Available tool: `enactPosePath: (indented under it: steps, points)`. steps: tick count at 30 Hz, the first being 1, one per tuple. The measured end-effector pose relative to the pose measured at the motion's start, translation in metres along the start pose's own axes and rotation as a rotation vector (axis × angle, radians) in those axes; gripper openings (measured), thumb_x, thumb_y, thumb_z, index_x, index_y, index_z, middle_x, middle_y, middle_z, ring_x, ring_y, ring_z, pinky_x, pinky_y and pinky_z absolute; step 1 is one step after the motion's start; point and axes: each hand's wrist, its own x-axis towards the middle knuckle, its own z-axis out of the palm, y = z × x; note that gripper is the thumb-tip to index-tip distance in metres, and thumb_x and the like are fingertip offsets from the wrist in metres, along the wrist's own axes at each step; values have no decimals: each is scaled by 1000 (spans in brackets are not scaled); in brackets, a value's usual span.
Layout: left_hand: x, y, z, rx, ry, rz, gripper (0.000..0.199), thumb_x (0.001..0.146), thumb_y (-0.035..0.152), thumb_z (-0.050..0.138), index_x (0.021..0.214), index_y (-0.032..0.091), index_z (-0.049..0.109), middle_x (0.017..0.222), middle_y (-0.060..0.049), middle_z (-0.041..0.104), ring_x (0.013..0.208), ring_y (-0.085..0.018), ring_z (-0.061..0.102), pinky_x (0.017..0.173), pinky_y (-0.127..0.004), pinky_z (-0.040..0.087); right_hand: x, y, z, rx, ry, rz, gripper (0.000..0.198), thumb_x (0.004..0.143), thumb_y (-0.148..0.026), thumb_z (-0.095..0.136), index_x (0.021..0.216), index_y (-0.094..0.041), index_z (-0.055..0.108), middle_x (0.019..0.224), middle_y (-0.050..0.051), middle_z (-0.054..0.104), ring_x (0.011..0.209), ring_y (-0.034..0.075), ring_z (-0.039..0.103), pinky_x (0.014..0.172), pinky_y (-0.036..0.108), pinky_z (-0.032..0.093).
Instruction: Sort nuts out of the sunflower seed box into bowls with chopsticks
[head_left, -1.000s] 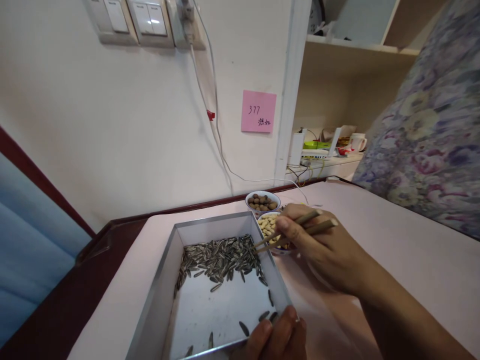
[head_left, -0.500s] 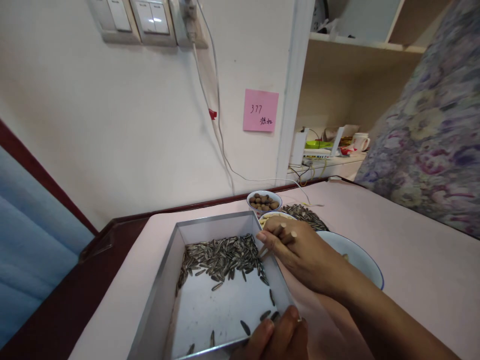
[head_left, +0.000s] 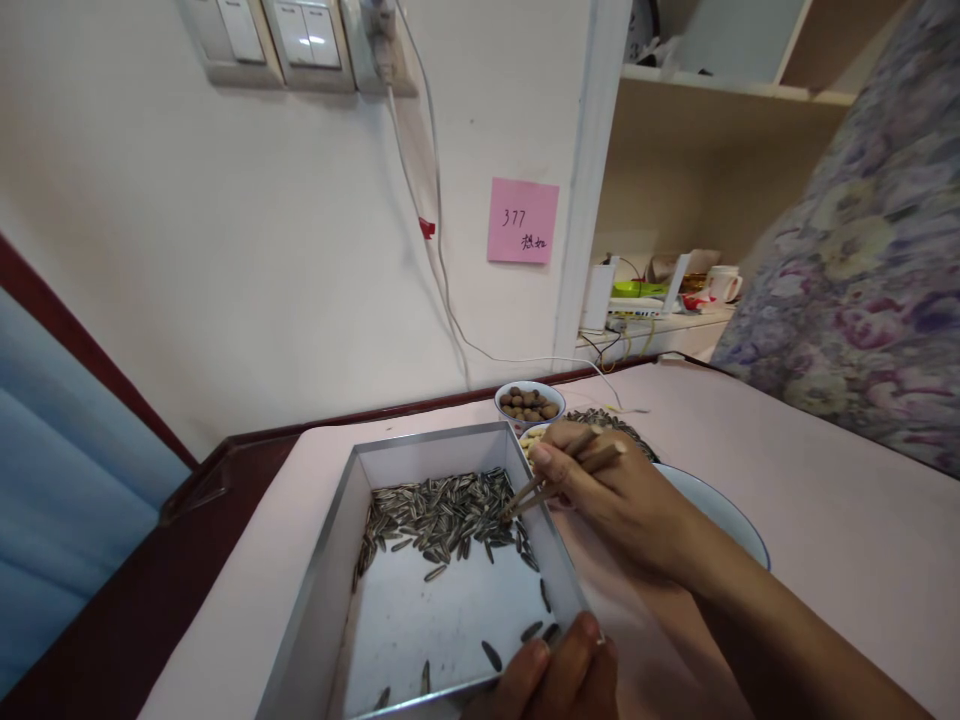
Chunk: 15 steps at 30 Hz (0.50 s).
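My right hand [head_left: 611, 495] is closed around a pair of wooden chopsticks [head_left: 559, 475]. Their tips reach over the right wall into an open box [head_left: 405, 600] and touch the striped sunflower seeds [head_left: 442, 510] heaped at its far end. A few stray seeds lie nearer, along the right wall and the near edge. At the near right corner, my left hand [head_left: 559, 672] grips the box, its fingers hooked over the rim; part of that hand is out of frame. Whether a seed is pinched between the tips is too small to tell.
Behind the box stands a bowl of round brown nuts [head_left: 529, 403]. A bowl of peanuts [head_left: 531, 437] is partly hidden by my right hand, as is a pile of sunflower seeds [head_left: 619, 428]. A white blue-rimmed bowl [head_left: 724, 515] sits right. A cable [head_left: 525, 358] runs along the wall.
The chopsticks have swung so that their tips reach farther left, into the seed heap, and more of their length shows. My right hand has shifted slightly right. My left hand stays put.
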Motion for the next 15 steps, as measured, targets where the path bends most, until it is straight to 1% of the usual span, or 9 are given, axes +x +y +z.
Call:
enactPosePath:
  steps: [2,4,6,8,10,12,13,15]
  points:
    - [-1,2,5,8,61,-13,10,96,30,68,98,33,77,128,11,74,152,-19,40,131,-40,21,-2,-1,-6,91,38,-14,45,105,-46,47,70,-21,55,66,-2,54,62,14,51,60,31,40]
    - [-2,3,8,15,100,-18,7,95,33,70,95,32,77,125,10,75,151,-20,42,131,-42,21,-5,0,-16,191,116,-19,43,105,-50,51,77,-20,64,70,0,61,64,15,58,59,30,45]
    - [-1,4,10,14,96,-17,5,93,34,73,92,31,76,124,9,76,150,-21,42,131,-41,20,-7,0,-29,279,229,-50,39,102,-52,57,82,-21,69,73,1,67,66,16,64,59,30,51]
    - [1,5,13,10,111,-33,4,92,34,75,89,30,75,122,9,76,150,-20,43,131,-40,22,-9,0,-45,332,393,-96,36,99,-52,63,82,-22,72,75,2,69,66,17,68,60,31,56]
    - [4,8,19,9,192,-68,7,92,31,73,85,30,74,118,8,77,148,-19,46,129,-38,25,-8,1,-65,337,597,-157,32,96,-48,69,80,-20,74,73,3,69,63,18,69,59,32,58]
    - [10,11,26,21,301,-112,11,93,28,70,83,29,74,112,8,79,146,-18,48,128,-38,27,-7,5,-85,288,786,-183,31,92,-45,73,78,-18,75,70,4,68,59,18,68,55,33,58]
    - [14,12,29,27,333,-122,13,94,26,69,82,28,74,110,7,79,145,-18,49,128,-38,27,-5,8,-94,248,860,-172,31,90,-45,75,76,-17,74,69,4,67,56,18,67,53,32,57]
    - [19,13,31,28,364,-137,19,96,22,65,81,28,74,104,7,80,144,-17,51,127,-37,28,-3,19,-109,164,940,-106,34,86,-48,77,72,-18,72,67,4,65,54,17,65,46,31,53]
